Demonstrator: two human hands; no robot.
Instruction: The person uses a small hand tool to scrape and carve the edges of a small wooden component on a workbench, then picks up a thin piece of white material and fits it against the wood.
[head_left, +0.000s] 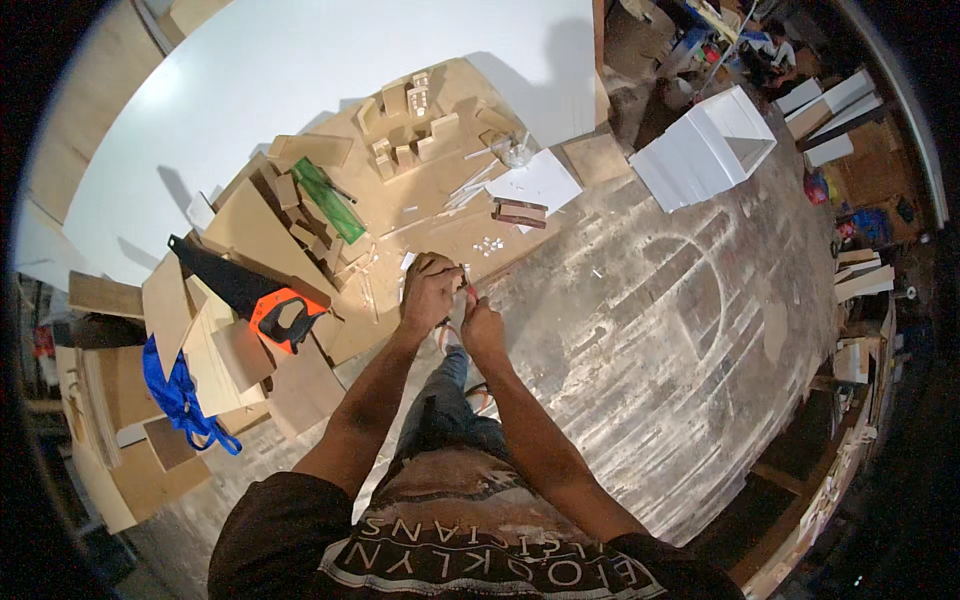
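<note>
Both the left hand [430, 290] and the right hand [484, 328] are found close together at the near edge of the brown tabletop [385, 203]. A slim red-handled tool [472, 294] is gripped in the closed right hand, its tip being directed toward the left hand. The fingers of the left hand are bent; whether anything is pinched in them cannot be told.

Just beyond the hands, small white pieces [488, 246] are scattered. A brown-and-pinkish block [520, 212] is laid partly across a white sheet [552, 181], near which thin white strips [470, 187] are strewn. Farther back, upright wooden blocks [437, 138] are grouped.

On the left, a green strip [325, 195] is placed beside wood offcuts, and a handsaw [288, 316] with black blade and orange handle is rested on stacked boards. A blue cloth item [180, 395] is draped below it. On the right, a white box-shaped unit [690, 155] is stood on the stained floor [640, 310].
</note>
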